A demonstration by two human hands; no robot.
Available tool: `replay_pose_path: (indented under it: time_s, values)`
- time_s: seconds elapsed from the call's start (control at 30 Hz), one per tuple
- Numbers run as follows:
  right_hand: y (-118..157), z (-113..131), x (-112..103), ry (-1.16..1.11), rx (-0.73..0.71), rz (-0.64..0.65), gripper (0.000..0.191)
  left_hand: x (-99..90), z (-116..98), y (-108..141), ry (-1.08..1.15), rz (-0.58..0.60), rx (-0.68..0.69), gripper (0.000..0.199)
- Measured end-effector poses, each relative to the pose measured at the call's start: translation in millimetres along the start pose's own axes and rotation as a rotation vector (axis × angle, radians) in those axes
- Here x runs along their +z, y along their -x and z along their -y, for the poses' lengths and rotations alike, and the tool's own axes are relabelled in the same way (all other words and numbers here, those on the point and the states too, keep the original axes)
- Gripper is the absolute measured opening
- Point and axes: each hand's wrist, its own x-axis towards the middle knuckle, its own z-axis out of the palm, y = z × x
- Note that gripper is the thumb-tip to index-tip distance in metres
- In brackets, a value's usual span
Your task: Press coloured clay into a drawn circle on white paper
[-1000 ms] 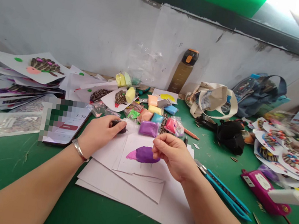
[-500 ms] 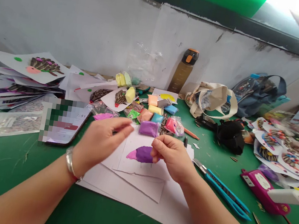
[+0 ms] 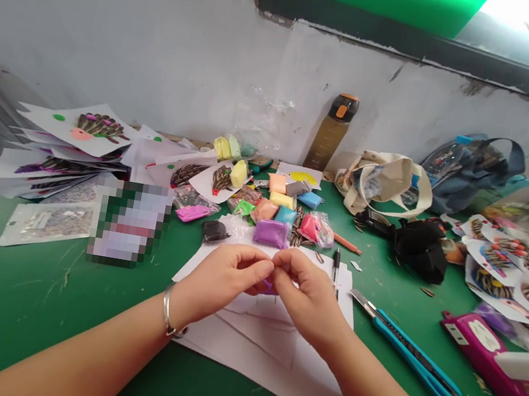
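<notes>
My left hand (image 3: 225, 279), with a silver bangle at its wrist, and my right hand (image 3: 305, 294) meet fingertip to fingertip above the white paper (image 3: 267, 333). The fingers of both are closed in a pinch. Whatever lies between the fingertips is hidden. Just beneath them shows a bit of purple clay (image 3: 268, 286), flattened on the top sheet and mostly covered by my hands. Behind the hands lies a packet of purple clay (image 3: 271, 233), among several packets of other colours. A black pen (image 3: 336, 264) rests on the paper's right side.
Right of the paper lies a blue utility knife (image 3: 412, 344), then a magenta glue gun or similar device (image 3: 486, 357). Leftward are a blurred-out phone (image 3: 131, 223), a seed packet (image 3: 47, 226) and stacked seed pictures (image 3: 73, 125). A bottle (image 3: 331, 131) stands by the wall.
My left hand has moved right and its fingers have closed against those of my right hand. The purple clay shape is now mostly covered. The view has shifted slightly left.
</notes>
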Motion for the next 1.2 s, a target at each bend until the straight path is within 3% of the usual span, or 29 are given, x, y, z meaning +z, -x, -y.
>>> replay_pose_path:
  time_s: [0.2,0.43,0.57,0.97,1.2]
  values:
    - [2.1,-2.3,2.4,0.041,-0.078,0.022,0.009,1.4,-0.7,0.4,0.088,0.030,-0.025,0.025]
    - [1.5,-1.2,-0.4,0.232,-0.335,-0.114,0.014,0.2,-1.5,3.0,0.300,0.118,-0.137,0.029]
    - [1.5,-0.8,-0.4,0.222,-0.385,-0.153,0.019,-1.7,0.9,3.0,0.415,0.121,-0.200,0.026]
    - [1.5,2.6,2.6,-0.172,-0.141,-0.077,0.022,-2.6,-0.2,-0.3,0.459,0.008,-0.190,0.022]
    - [-0.3,0.0,3.9,-0.203,-0.129,-0.039,0.026,-5.7,4.3,-4.0,0.484,-0.020,-0.159,0.018]
